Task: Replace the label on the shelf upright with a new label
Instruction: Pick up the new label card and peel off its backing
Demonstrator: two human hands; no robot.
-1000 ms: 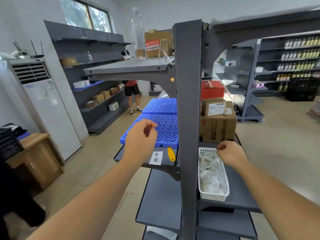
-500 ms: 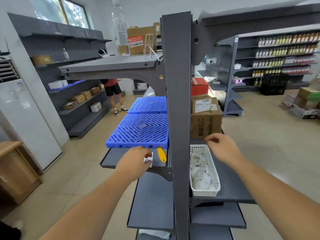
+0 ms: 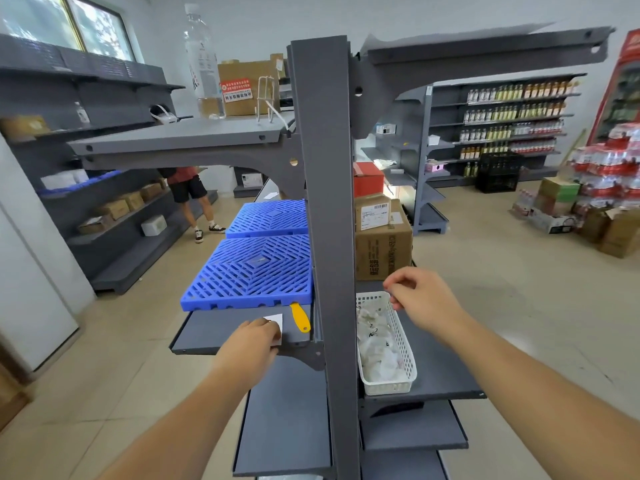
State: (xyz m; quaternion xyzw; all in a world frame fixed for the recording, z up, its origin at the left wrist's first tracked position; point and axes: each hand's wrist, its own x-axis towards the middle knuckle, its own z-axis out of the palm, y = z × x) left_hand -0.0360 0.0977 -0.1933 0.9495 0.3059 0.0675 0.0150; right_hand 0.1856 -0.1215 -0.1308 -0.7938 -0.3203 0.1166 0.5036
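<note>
Grey steel shelf upright [image 3: 329,237] carries no label on its visible face; applying the new one is not yet done. Left hand [image 3: 254,341] lies palm-down on the grey shelf [image 3: 214,330], fingers [image 3: 273,329] pinching a small white paper label [image 3: 275,322]. Right hand [image 3: 422,299] hovers over a white perforated plastic basket [image 3: 398,341], fingers loosely curled, holding nothing visible.

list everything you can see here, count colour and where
shelf upright: 1, dark grey, centre
label: 1, white, left shelf, under left fingertips
scraper: 1, yellow, right of label
floor grids: 2, blue, left shelf
basket: 1, white, right shelf, holds crumpled paper
cardboard boxes: 2, brown, behind basket
red box: 1, behind those
water bottle: 1, clear, top shelf
left hand: on label
right hand: over basket, fingers curled; whether it holds anything is unclear
</note>
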